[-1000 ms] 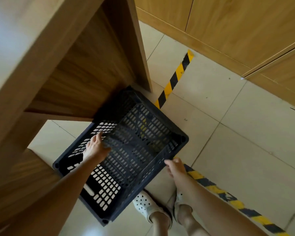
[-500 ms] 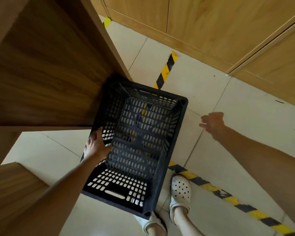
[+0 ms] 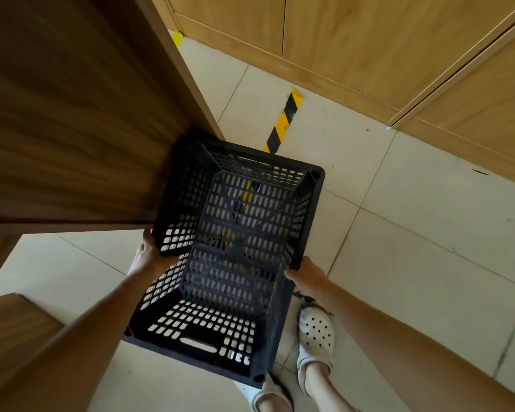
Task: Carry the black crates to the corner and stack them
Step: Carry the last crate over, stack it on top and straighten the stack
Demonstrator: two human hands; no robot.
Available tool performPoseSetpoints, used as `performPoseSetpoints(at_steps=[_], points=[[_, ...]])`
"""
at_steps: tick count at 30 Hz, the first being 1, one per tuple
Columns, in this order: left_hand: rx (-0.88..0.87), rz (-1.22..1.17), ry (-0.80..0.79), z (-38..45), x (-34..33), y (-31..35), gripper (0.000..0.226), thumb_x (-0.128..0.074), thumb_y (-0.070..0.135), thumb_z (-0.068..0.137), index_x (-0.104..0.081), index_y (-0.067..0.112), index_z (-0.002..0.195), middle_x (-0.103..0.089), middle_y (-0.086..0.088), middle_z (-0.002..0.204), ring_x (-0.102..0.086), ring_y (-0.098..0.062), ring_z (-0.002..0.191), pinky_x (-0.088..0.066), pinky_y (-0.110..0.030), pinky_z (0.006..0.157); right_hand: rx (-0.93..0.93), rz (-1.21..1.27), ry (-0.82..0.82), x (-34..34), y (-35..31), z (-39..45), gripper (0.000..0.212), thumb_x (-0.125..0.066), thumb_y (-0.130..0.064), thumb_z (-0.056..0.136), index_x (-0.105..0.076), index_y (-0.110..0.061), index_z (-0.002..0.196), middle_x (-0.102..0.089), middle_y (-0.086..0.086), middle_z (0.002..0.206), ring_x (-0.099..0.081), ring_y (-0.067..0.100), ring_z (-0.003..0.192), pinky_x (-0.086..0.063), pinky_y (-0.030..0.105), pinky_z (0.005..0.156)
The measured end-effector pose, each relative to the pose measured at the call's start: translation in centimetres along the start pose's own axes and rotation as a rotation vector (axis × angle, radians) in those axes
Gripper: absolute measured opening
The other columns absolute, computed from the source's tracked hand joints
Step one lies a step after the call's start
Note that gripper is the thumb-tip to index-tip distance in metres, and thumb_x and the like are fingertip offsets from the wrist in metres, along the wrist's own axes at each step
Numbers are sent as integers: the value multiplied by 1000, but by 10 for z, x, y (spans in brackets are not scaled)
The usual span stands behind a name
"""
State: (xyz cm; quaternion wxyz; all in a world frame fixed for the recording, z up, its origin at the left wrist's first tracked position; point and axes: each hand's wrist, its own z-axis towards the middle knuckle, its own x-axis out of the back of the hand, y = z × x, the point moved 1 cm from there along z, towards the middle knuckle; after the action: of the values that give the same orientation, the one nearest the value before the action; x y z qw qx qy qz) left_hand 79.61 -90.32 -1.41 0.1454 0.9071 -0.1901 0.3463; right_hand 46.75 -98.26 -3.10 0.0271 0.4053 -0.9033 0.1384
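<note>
Your left hand grips the left long wall of the black perforated plastic crate, fingers curled round its rim; your right hand clamps the right wall the same way. You hold the crate off the pale tiled floor, open side up, empty, its far corner beside the dark wooden furniture panel. Yellow-and-black hazard tape runs beneath. One crate in carry; no stack or other crates in view, so setting down and stacking likely remain.

crate: black, slotted | tape: yellow-black stripes | clogs: white, perforated | floor: cream tiles
</note>
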Motion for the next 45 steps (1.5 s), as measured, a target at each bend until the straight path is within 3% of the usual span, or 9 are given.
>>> performPoseSetpoints(at_steps=[2,5,11,15,17,24,32,39,45], points=[[65,-78,-40,7,-1,-12,89,-82,15,73,-28,10,143,-49,-21,137,-47,-39,125,-41,-48,103,-28,31,47,2,2,2,32,-52,-22,97,-43,-9,124,-58,6,97,-56,18,77,-42,20,53],[130,-167,-21,11,1,-16,74,-83,21,73,-43,12,134,-57,-15,123,-54,-35,114,-47,-41,95,-49,46,45,9,2,2,40,-55,-24,96,-50,-5,131,-57,14,116,-58,26,100,-50,30,83],[89,-105,-102,-4,9,0,57,-85,32,70,-54,13,114,-66,-17,112,-63,-35,104,-51,-46,94,-137,98,26,32,12,-7,40,-67,-17,89,-52,-1,123,-61,16,115,-63,33,104,-57,37,85],[-1,78,-109,-47,16,38,49,-76,31,81,-55,2,114,-64,-20,113,-61,-35,107,-49,-38,87,-175,54,54,64,13,-47,23,-56,-26,98,-51,-5,108,-54,5,77,-58,15,64,-48,18,42],[-31,143,-106,-67,16,48,49,-74,31,83,-54,0,115,-63,-20,117,-60,-34,109,-46,-34,83,-144,37,77,82,16,-67,22,-52,-31,99,-48,-10,104,-52,1,73,-54,12,61,-43,16,36],[-170,239,-218,-138,46,106,55,-68,43,86,-53,7,125,-61,-14,127,-57,-31,118,-47,-38,97,-111,14,113,158,19,-146,36,-53,-33,98,-58,-2,116,-60,7,79,-58,18,69,-46,23,52],[-314,261,-246,-228,109,201,42,-60,45,91,-59,16,120,-69,-6,112,-65,-23,100,-53,-37,91,-58,-22,235,240,5,-254,44,-46,-38,101,-54,-2,124,-64,15,112,-63,26,93,-54,36,80],[-439,289,-194,-340,177,259,32,-59,46,91,-56,17,105,-66,-2,98,-65,-18,85,-52,-30,76,11,-72,285,301,14,-386,42,-39,-39,103,-51,-6,125,-60,8,96,-56,17,66,-42,27,50],[-525,451,-134,-390,208,327,44,-54,50,92,-58,7,100,-65,-6,90,-64,-24,88,-53,-36,81,31,18,453,333,30,-445,45,-46,-40,100,-53,-6,129,-63,14,120,-58,25,87,-51,32,78]])
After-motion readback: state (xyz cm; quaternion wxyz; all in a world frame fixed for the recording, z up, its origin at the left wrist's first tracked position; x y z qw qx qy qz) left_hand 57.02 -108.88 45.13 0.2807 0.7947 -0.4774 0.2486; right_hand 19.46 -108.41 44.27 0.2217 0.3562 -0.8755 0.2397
